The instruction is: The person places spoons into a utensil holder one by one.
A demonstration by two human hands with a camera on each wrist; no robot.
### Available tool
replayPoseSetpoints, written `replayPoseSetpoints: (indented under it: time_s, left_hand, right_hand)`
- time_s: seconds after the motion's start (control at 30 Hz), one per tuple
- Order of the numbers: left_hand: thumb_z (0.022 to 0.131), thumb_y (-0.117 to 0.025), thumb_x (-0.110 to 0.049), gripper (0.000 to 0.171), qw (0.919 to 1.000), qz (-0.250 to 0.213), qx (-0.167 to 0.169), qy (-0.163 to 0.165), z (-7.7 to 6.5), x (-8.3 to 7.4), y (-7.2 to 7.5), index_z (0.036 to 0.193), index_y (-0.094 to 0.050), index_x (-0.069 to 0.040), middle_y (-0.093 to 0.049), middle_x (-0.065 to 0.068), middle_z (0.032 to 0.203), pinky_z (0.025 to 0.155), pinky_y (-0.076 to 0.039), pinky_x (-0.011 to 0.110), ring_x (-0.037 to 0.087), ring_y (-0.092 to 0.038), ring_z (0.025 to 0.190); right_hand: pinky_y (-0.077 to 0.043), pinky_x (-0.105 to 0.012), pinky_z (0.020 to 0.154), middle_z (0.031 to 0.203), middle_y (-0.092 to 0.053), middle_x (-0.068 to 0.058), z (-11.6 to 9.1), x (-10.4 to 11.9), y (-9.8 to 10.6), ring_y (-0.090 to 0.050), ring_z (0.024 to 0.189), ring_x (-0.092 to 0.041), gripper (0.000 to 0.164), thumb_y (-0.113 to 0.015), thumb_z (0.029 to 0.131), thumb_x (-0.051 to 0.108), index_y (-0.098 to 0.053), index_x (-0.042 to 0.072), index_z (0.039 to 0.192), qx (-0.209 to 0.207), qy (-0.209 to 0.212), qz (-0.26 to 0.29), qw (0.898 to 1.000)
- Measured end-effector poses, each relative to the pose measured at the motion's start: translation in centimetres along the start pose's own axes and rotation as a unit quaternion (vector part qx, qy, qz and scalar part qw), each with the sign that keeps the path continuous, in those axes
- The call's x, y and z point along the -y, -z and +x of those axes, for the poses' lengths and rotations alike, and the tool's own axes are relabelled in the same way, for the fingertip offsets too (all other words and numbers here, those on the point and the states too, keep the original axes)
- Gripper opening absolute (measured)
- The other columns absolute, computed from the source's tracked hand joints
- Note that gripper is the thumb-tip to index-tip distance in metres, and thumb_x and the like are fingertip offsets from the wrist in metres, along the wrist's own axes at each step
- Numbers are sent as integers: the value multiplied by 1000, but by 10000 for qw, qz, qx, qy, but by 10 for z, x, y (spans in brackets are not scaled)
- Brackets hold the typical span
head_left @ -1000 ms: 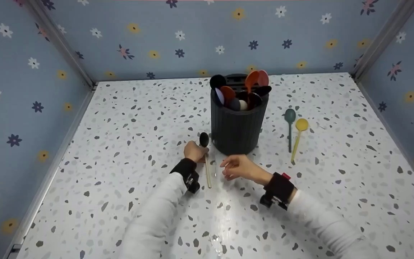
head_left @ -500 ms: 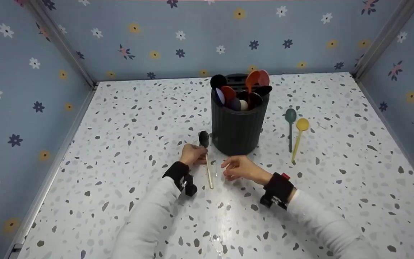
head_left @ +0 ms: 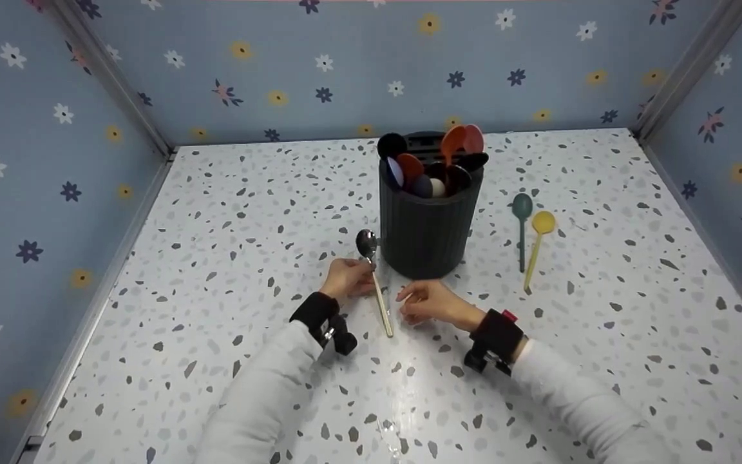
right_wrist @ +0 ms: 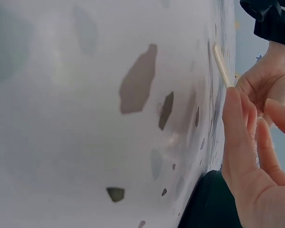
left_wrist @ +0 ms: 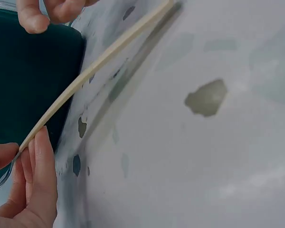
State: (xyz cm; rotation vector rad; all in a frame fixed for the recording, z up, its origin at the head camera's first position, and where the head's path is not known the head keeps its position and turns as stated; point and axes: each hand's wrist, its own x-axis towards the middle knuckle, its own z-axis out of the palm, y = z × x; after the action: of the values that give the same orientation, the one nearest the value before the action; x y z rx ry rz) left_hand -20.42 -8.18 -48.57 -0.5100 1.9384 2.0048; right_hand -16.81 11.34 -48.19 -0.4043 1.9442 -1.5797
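Observation:
My left hand (head_left: pixel 350 277) pinches a metal spoon (head_left: pixel 380 293) with a cream handle near its neck, between thumb and fingers. In the head view the bowl points away from me, just left of the dark holder (head_left: pixel 426 238). The left wrist view shows the cream handle (left_wrist: pixel 95 66) slanting up from the fingertips, its shadow on the table beside it. My right hand (head_left: pixel 432 301) hovers to the right of the handle, in front of the holder, fingers loosely bent and holding nothing. In the right wrist view its fingers (right_wrist: pixel 242 142) partly cover the left hand.
The ribbed dark holder bears several spoons, among them an orange spoon (head_left: pixel 453 140) and a black spoon (head_left: pixel 392 145). Right of it a dark green spoon (head_left: pixel 522 209) and a yellow spoon (head_left: pixel 543 224) lie on the speckled table (head_left: pixel 248 212). Flowered walls (head_left: pixel 371 71) enclose the table.
The left hand has tilted the spoon: its handle end has swung right toward the right hand, and its bowl now catches the light. The right hand has stayed nearly still.

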Motion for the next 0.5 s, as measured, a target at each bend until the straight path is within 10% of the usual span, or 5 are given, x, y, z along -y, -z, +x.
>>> replayPoseSetpoints:
  time_s: [0.5]
  left_hand:
    - [82, -50, 2, 15, 9950, -990, -9, -125, -16, -5, -15, 93, -55, 11, -58, 14, 75, 66, -56, 32, 15, -58, 59]
  right_hand:
    - [-54, -39, 75, 91, -61, -24, 0, -4, -1, -63, 81, -28, 33, -57, 79, -4, -50, -12, 111, 49, 70, 108, 9999]
